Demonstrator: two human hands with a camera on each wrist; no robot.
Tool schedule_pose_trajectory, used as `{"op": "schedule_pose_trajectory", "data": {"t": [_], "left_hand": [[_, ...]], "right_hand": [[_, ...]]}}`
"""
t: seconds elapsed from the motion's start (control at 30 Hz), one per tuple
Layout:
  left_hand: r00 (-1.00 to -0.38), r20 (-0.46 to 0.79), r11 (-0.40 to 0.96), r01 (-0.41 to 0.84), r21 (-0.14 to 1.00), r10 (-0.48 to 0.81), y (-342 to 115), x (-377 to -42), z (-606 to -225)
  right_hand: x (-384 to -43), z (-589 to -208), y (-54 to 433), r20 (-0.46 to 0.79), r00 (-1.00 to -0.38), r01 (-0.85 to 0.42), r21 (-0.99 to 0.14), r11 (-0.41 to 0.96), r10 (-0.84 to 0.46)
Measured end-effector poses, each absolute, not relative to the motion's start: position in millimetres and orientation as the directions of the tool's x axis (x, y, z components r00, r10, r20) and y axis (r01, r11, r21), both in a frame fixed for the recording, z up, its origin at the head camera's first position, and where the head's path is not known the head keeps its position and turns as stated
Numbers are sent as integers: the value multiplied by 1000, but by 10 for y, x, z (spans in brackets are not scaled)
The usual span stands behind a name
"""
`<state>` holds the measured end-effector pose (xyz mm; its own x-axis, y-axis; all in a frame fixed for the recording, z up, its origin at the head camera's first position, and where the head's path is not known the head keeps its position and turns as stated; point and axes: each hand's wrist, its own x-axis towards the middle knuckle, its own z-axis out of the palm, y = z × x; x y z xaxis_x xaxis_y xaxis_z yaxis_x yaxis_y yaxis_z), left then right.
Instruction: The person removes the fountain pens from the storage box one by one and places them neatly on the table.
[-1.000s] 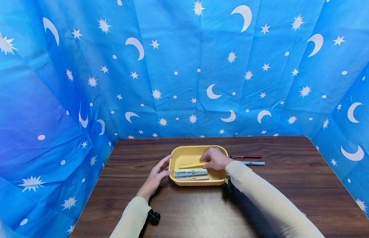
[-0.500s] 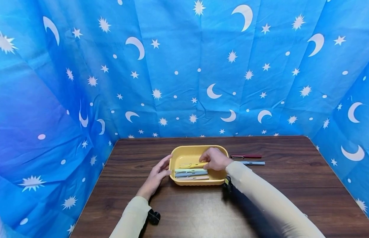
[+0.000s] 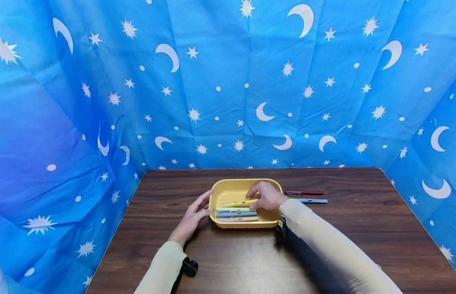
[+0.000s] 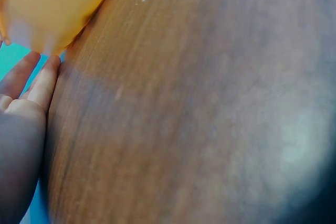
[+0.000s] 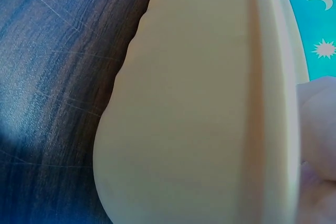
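Fingers of the right hand pinch a yellow pen.

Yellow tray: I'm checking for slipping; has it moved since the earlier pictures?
No: in the head view, the yellow tray shows no visible shift relative to the table.

Your yellow tray looked like smooth plastic with a soft satin finish, and the yellow pen seemed smooth plastic too. The table before you showed wood grain under a semi-gloss surface, marked with fine scratch-like lines. You faced a backdrop of creased cloth; your right sleeve was matt, wrinkled fabric.
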<state>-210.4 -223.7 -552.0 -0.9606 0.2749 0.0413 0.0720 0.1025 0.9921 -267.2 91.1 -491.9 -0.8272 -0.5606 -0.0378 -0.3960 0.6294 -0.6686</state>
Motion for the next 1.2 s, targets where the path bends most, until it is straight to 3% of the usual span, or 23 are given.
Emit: {"op": "schedule_pose_trajectory", "data": {"t": [0.47, 1.2], "left_hand": [[-962, 46, 111, 78, 991, 270, -2231, -2111, -5509], [-953, 95, 77, 122, 990, 289, -2243, -2129, -5565]], "right_hand": [[-2666, -4925, 934, 36, -811, -461, -656, 598, -584], [-2642, -4894, 941, 99, -843, -430, -714, 553, -528]]}}
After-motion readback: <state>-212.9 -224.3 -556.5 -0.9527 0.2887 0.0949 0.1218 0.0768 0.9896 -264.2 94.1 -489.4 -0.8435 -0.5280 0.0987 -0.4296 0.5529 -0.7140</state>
